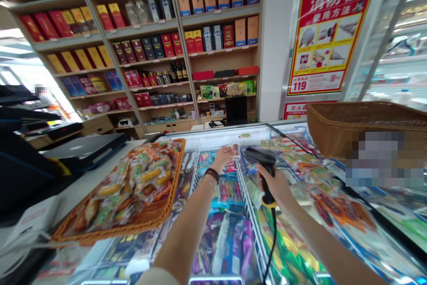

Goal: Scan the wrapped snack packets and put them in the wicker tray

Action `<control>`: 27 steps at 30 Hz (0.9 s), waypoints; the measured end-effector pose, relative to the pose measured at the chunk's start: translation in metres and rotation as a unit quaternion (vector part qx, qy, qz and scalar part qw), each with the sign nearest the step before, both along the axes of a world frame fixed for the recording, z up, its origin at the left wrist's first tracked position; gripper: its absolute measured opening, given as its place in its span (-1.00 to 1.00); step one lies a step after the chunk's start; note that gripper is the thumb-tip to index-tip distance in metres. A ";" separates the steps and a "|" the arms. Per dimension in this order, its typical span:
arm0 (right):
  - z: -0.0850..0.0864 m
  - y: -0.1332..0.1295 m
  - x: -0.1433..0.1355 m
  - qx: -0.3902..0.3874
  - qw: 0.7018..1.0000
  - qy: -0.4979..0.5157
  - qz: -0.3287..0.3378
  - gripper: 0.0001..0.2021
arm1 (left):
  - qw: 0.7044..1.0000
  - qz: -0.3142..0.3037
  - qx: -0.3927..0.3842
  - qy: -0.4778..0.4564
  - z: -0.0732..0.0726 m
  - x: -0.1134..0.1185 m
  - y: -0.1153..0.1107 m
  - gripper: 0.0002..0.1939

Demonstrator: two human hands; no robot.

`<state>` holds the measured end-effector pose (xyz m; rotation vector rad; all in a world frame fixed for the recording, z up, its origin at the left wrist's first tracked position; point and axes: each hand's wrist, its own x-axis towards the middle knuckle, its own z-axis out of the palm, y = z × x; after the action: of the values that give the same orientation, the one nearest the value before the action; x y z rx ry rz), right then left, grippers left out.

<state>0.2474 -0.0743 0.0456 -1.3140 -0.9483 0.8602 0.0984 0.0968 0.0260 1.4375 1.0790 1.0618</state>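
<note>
My left hand (224,157), with dark beads and a thin bracelet at the wrist, is closed on the edge of a small clear packet (235,148) with a red mark. What the packet contains is too small to tell. My right hand (277,183) is wrapped round the grip of a black barcode scanner (262,157) with a yellow ring at its base. The scanner's head points left, towards the packet and a short way apart from it. A black cord (274,231) hangs down from the handle. Both hands are above a glass-topped freezer (213,134) of wrapped goods.
An orange wicker tray (147,218) of wrapped snacks (143,174) rests to my left, beside a dark laptop-like device (85,151). A brown wicker basket (330,136) stands at the right. Behind the freezer are shelves (150,65) of boxes and a red poster (333,31).
</note>
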 end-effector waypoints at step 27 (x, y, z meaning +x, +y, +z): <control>0.012 -0.026 -0.021 -0.007 0.953 -0.301 0.039 -0.71 | 0.952 0.076 -0.055 -0.291 -0.008 -0.044 -0.042 -0.61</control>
<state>0.2264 -0.1006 0.0576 -1.5969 -1.4747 0.5226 0.0539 0.0550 0.0179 0.8719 0.8053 1.3974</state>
